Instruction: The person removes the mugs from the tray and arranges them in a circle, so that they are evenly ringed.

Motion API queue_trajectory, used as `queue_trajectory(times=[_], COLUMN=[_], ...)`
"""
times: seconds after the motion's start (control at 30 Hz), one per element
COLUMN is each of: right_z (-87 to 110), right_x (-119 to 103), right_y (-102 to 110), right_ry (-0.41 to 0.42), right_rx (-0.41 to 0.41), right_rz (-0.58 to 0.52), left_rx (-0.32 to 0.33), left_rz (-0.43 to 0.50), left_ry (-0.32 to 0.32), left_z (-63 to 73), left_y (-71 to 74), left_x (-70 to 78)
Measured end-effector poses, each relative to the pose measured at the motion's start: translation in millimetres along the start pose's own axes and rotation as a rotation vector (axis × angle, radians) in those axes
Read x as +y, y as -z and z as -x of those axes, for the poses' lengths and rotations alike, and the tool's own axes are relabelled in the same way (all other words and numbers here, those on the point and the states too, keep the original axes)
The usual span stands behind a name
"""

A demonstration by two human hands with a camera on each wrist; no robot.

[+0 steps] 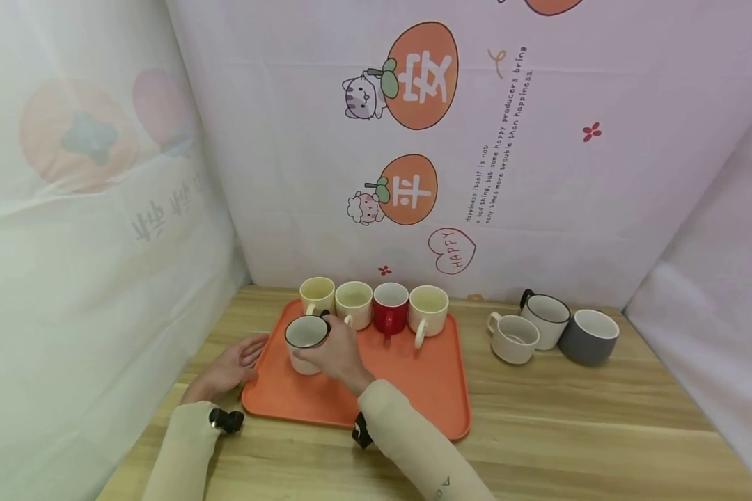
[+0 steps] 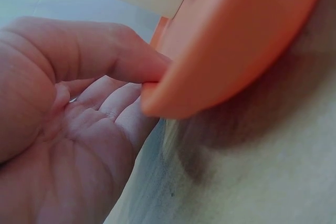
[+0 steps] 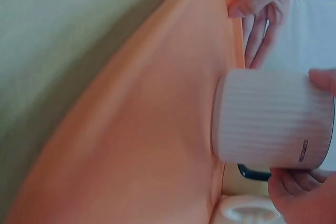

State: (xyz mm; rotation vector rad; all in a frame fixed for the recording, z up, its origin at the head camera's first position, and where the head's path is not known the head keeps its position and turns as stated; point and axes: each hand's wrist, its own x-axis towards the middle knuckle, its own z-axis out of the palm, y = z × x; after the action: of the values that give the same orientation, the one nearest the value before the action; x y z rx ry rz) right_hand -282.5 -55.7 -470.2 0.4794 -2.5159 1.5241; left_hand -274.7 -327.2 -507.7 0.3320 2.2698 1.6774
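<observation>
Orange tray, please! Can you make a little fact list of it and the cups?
Tray: orange, on the wooden table
Left grip: holds the tray's edge
Right grip: holds a white, black-rimmed mug
Tray's back row: yellow mug, cream mug, red mug, another cream mug
Right of tray: white cup, black-handled mug, grey cup

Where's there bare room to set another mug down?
Free: the orange tray between its back row of mugs, the right sleeve and its right rim. Also the wooden table between the tray and three mugs at right. Crowded: the tray's back edge, and its left side, where the right hand grips a white mug.
</observation>
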Motion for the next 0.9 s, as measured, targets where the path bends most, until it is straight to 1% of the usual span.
queue_trajectory(times=[0.07,0.2,0.27,0.37,0.47,0.6,0.7,0.77,0.9], right_z=[0.8,4.3,7.5,15.7,26.8,39.1,46.7,51.8,64.3], right_x=[1,3,3,4,7,13,16,18,26], right_y=[5,17,25,41,60,86,107,122,153], right_ry=[0.002,-0.008,-0.026,-0.051,-0.055,-0.029,-0.030,-0.041,-0.046], right_rx=[-0.017,-0.082,-0.124,-0.176,-0.208,-0.228,-0.230,-0.218,-0.165], right_rz=[0.001,-0.048,-0.072,-0.086,-0.059,-0.042,-0.044,-0.025,0.035], left_rx=[-0.004,0.004,0.007,0.010,-0.006,-0.025,-0.022,-0.021,-0.018], left_rz=[-0.009,-0.008,-0.009,-0.006,0.004,0.032,0.047,0.049,0.045], left_ry=[0.000,0.011,0.008,0.008,0.003,-0.004,-0.009,-0.014,-0.019], left_z=[-0.6,-1.0,-0.6,-1.0,-3.1,-4.7,-3.5,-2.0,0.2], left_y=[0.4,2.0,2.7,2.5,0.6,-1.8,-1.4,-0.1,2.9], left_x=[-0.5,-1.9,-1.7,-1.0,-0.8,-1.2,-1.0,-0.9,-2.1])
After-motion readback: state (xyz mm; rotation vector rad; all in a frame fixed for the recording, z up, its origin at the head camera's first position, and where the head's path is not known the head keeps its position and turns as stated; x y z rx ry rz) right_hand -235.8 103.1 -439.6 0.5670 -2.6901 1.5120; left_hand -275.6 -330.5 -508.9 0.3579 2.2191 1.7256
